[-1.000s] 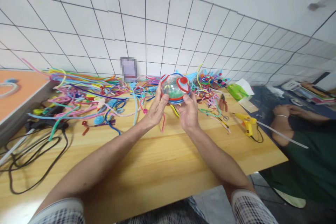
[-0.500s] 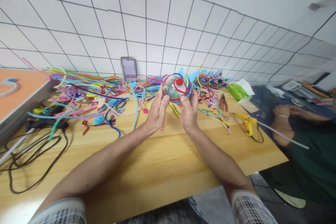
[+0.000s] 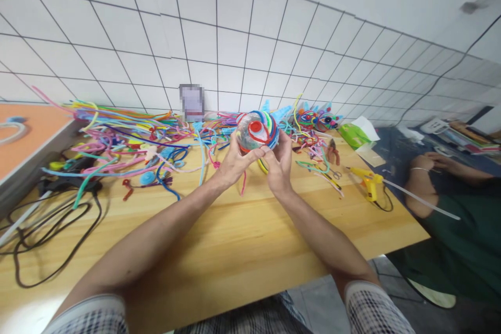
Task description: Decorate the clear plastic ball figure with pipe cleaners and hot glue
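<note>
Between both hands, above the wooden table (image 3: pixel 219 250), I hold a clear round ball (image 3: pixel 246 130) decorated with coloured pipe cleaners. A red disc inside a red outline shows on its face, and blue, green and white bands curve along its right side. My left hand (image 3: pixel 233 163) grips it from the left and below, thumb in front. My right hand (image 3: pixel 280 164) wraps its right side, with the two thumbs meeting under the front. Light blue pointed pieces (image 3: pixel 276 111) show just behind the ball; whether they are attached to it I cannot tell.
Loose pipe cleaners (image 3: pixel 129 133) heap along the wall. A yellow glue gun (image 3: pixel 370 182), pliers (image 3: pixel 333 154) and small scissors (image 3: pixel 335 174) lie at right. Decorated figures (image 3: pixel 317 119) stand behind. Black cables (image 3: pixel 58 240) coil at left. Another person's hands (image 3: pixel 434 162) are at far right.
The ball has turned and shifted slightly left in my hands, so the red disc faces more toward me. My thumbs have come together at its front.
</note>
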{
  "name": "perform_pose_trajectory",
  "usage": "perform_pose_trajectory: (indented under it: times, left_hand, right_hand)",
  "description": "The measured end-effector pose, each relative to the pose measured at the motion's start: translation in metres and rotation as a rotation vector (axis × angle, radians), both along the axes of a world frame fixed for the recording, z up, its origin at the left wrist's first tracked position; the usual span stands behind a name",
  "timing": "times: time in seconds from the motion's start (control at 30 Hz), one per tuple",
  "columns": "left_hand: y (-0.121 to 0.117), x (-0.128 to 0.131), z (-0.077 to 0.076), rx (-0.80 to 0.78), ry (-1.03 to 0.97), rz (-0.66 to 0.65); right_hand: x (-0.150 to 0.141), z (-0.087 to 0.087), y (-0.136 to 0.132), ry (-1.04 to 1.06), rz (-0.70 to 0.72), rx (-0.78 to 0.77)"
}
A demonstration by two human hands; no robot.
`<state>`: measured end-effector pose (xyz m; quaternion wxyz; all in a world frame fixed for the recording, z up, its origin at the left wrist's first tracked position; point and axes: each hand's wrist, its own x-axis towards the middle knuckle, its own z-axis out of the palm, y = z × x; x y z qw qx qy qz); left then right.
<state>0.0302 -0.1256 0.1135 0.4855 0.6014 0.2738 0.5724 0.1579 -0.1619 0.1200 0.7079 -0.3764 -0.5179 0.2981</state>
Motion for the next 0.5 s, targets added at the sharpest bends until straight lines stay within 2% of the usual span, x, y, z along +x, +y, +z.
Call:
perform_pose_trajectory:
  times: [0.3,0.5]
  left_hand:
    - [0.0056,-0.0006,-0.0059,-0.049,-0.043,0.057]
    - [0.0067,0.0004,-0.0038,-0.096,-0.152,-0.053]
  right_hand:
    - [0.0005,0.0004,0.0004,-0.020,0.032,-0.027]
    - [0.0045,0.0007,-0.0012,-0.073,0.074,-0.078]
